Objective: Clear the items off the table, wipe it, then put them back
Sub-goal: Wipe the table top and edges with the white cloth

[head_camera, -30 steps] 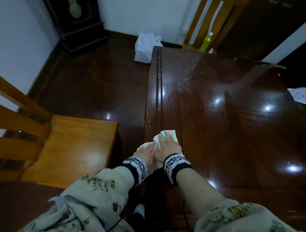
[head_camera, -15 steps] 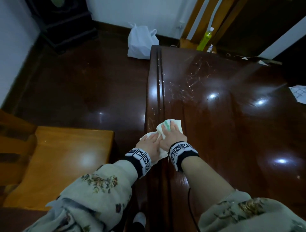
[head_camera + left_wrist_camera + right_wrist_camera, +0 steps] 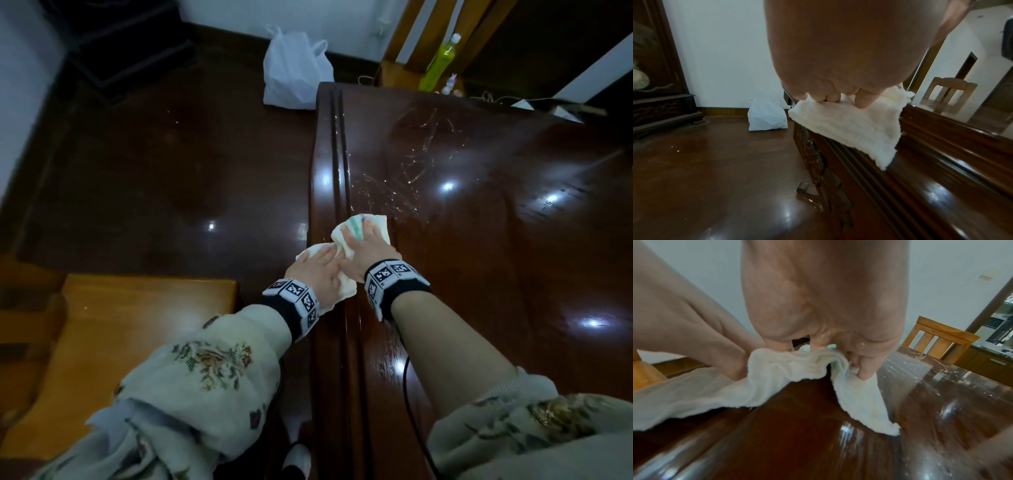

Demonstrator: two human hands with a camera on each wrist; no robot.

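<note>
A white cloth (image 3: 375, 222) with a green mark lies on the left edge of the dark glossy table (image 3: 496, 260). My left hand (image 3: 317, 265) lies flat on the near part of the cloth, right at the table's rim. My right hand (image 3: 366, 245) presses the far part, fingers spread. In the left wrist view the fingertips (image 3: 865, 100) push down on the cloth (image 3: 849, 128), which hangs over the rim. In the right wrist view the cloth (image 3: 785, 369) is bunched between the two hands, and a corner trails on the wet wood.
Wet streaks (image 3: 411, 178) glisten on the table beyond the cloth. A wooden chair (image 3: 137, 342) stands left of me. A white plastic bag (image 3: 296, 72) sits on the floor. A yellow-green bottle (image 3: 440, 61) stands on a far chair. Papers (image 3: 548, 108) lie past the far edge.
Both hands have slid the cloth forward along the table's left edge, away from me. The head camera has followed, so the chair sits lower in view.
</note>
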